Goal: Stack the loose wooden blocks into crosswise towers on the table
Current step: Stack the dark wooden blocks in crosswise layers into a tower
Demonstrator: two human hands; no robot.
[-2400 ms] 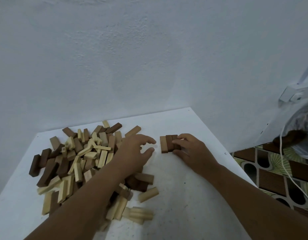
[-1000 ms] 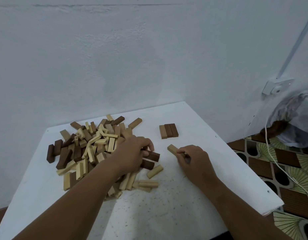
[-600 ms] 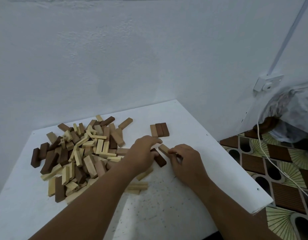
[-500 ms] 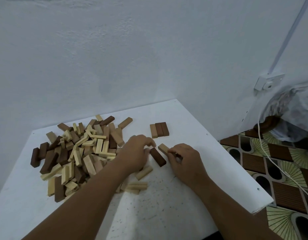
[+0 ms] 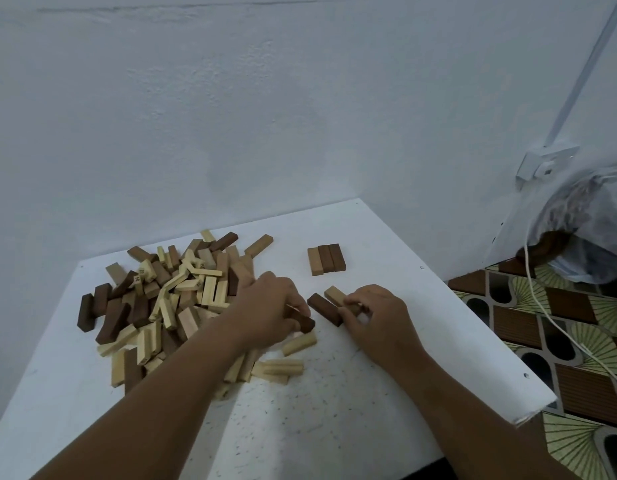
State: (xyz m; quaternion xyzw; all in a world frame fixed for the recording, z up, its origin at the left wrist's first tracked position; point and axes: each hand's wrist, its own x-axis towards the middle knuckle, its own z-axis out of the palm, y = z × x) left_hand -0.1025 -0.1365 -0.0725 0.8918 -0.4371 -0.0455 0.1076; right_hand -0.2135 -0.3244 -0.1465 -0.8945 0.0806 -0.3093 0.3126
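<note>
A heap of loose light and dark wooden blocks (image 5: 168, 299) covers the left half of the white table (image 5: 335, 393). Three blocks lie side by side as a flat row (image 5: 326, 259) at the back right. Closer to me, a dark block (image 5: 323, 309) and a light block (image 5: 336, 295) lie side by side. My right hand (image 5: 373, 317) pinches the near ends of this pair. At the heap's right edge, my left hand (image 5: 272, 310) grips another dark block (image 5: 302, 322).
The table's right edge (image 5: 490, 341) drops to a patterned tiled floor (image 5: 560, 341). A white cable (image 5: 556, 327) runs over the floor from a plastic-wrapped bundle (image 5: 584, 230) by the wall. Several loose light blocks (image 5: 283, 367) lie near my left forearm.
My left hand let go of the dark block beside the light one and took hold of another dark block at the heap's edge. My right hand stayed on the pair.
</note>
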